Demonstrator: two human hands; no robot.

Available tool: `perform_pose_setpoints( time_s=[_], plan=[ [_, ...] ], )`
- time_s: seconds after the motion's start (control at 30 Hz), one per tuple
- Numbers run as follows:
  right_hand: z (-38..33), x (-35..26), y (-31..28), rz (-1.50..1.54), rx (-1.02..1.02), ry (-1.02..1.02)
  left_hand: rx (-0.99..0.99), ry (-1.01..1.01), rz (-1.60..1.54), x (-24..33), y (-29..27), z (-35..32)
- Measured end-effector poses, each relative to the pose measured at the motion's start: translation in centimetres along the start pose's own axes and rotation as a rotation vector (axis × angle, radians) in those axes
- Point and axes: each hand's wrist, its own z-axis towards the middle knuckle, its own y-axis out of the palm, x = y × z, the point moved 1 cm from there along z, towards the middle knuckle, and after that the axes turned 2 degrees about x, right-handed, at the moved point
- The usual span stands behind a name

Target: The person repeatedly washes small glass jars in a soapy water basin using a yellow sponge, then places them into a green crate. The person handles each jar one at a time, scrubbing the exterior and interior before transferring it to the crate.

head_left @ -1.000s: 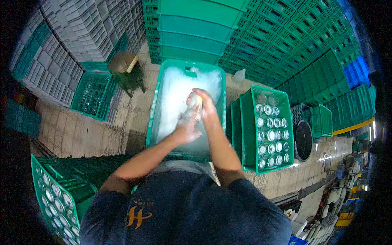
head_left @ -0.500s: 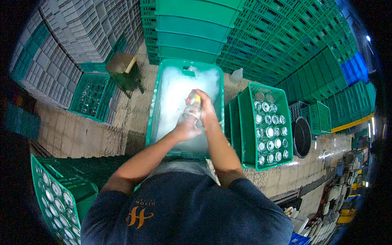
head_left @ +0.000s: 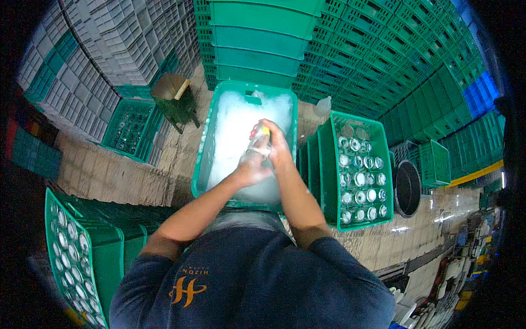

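A green tub point(head_left: 204, 164) full of white foamy water stands in front of me. Over it I hold a clear glass bottle point(head_left: 256, 147). My left hand point(head_left: 249, 170) grips its lower body. My right hand point(head_left: 276, 145) is closed around its upper end, where something yellow point(head_left: 266, 130) shows between the fingers. Foam covers both hands.
A green crate point(head_left: 359, 170) of upright glass bottles stands right of the tub; another point(head_left: 71, 247) is at lower left, a third point(head_left: 129, 129) further left. High stacks of green and grey crates rise behind. A black round bucket point(head_left: 408, 189) sits on the wet tiled floor at right.
Both hands and the bottle have shifted slightly over the foam, with small rubbing motion; the tub and crates stay put.
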Motion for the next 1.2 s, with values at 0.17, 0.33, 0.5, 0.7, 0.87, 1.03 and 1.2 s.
perform_pose_setpoints(
  time_s=[0.17,0.33,0.5,0.7,0.87,1.03,1.2],
  plan=[
    [0.0,-0.5,-0.8,0.176,-0.011,-0.03,-0.063,-0.399,-0.765,0.9,0.6,0.0],
    [-0.3,-0.8,-1.4,-0.489,0.084,-0.169,-0.183,-0.043,0.754,1.5,1.9,-0.5],
    [-1.7,-1.5,-1.8,0.026,-0.013,0.001,0.097,-0.358,-0.597,1.9,2.9,-0.5],
    [-2.9,-3.3,-1.5,0.298,-0.011,0.02,0.118,-0.501,-1.448,3.1,3.8,0.2],
    [-2.9,-3.5,-2.5,-0.427,0.107,-0.104,-0.311,-0.211,0.688,3.4,4.3,0.5],
    [-1.7,-2.3,-3.8,0.251,-0.001,-0.001,-0.031,-0.291,-0.407,2.6,3.9,0.6],
    [-0.7,-1.9,-4.5,0.259,-0.016,-0.05,-0.008,-0.45,-0.745,1.4,4.6,0.5]
  ],
)
